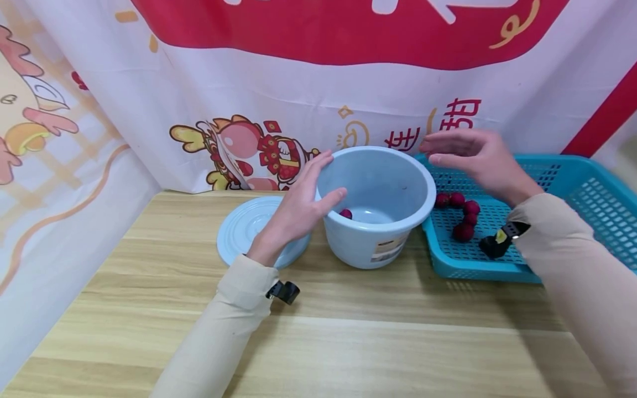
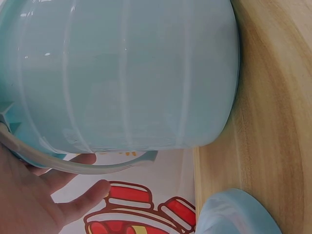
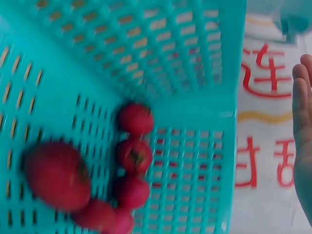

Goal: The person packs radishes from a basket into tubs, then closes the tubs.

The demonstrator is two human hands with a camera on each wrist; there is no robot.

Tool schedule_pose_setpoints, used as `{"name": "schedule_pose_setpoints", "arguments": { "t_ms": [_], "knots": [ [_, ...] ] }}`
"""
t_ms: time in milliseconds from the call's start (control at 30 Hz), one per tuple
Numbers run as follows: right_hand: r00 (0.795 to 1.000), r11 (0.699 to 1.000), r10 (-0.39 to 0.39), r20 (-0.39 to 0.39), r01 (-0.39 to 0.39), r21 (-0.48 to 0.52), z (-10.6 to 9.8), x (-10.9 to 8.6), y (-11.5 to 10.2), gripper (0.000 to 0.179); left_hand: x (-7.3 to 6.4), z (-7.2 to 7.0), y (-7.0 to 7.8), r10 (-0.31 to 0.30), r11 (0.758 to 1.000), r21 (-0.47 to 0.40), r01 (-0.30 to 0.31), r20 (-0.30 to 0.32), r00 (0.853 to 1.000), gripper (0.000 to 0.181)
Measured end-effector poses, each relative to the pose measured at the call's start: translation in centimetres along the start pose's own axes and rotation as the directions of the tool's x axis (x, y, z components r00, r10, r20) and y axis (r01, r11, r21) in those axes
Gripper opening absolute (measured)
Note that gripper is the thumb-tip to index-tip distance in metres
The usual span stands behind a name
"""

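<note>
A light blue plastic bucket (image 1: 378, 243) stands upright on the table, with a small dark red fruit (image 1: 346, 213) visible inside. My left hand (image 1: 301, 204) is at the bucket's left rim, fingers extended and thumb reaching over the opening. In the left wrist view, its spread fingers (image 2: 85, 197) lie beside the pale bucket handle (image 2: 87, 168). My right hand (image 1: 478, 157) is raised over the back left edge of a turquoise basket (image 1: 468, 270), fingers nearly straight and holding nothing. Several round red fruits (image 3: 132, 155) lie on the basket's slotted floor.
The round blue lid (image 1: 234, 232) lies on the wooden table (image 1: 318, 342), left of the bucket and partly under my left forearm. A printed cloth (image 1: 298, 88) hangs behind. The basket stands close against the bucket's right side.
</note>
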State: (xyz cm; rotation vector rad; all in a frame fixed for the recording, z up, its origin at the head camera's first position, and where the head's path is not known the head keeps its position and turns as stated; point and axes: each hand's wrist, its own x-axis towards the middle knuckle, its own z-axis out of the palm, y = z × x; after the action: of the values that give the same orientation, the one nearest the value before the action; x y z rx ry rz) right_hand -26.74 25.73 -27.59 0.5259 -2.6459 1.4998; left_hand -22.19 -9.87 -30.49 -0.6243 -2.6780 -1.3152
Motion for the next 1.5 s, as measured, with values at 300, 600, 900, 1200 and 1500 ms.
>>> {"name": "schedule_pose_setpoints", "arguments": {
  "t_ms": [300, 600, 900, 1200, 1500],
  "knots": [
    [0.991, 0.99, 0.122, 0.05, -0.117, -0.078, -2.7, -0.6, 2.7, 0.06, -0.1, -0.1, 0.1, -0.006, 1.0, 0.006, 0.006, -0.001, 1.0, 0.079],
    [0.963, 0.961, 0.241, 0.12, -0.22, -0.169, -4.8, -1.0, 4.8, 0.061, -0.2, -0.2, 0.0, -0.009, 1.0, 0.004, 0.009, -0.006, 1.0, 0.08],
    [0.931, 0.926, 0.332, 0.154, -0.29, -0.243, -6.4, -1.6, 7.6, 0.069, -0.3, -0.2, 0.0, -0.01, 1.0, 0.0, 0.01, 0.0, 1.0, 0.08],
    [0.897, 0.913, 0.382, 0.221, -0.329, -0.242, -6.8, -1.7, 9.4, 0.066, -0.2, 0.0, -0.1, -0.012, 1.0, -0.004, 0.012, 0.0, 1.0, 0.08],
    [0.879, 0.891, 0.411, 0.241, -0.331, -0.312, -6.9, -1.6, 10.4, 0.065, 0.0, 0.0, 0.1, -0.006, 1.0, -0.007, 0.006, -0.002, 1.0, 0.08]
  ]
}}
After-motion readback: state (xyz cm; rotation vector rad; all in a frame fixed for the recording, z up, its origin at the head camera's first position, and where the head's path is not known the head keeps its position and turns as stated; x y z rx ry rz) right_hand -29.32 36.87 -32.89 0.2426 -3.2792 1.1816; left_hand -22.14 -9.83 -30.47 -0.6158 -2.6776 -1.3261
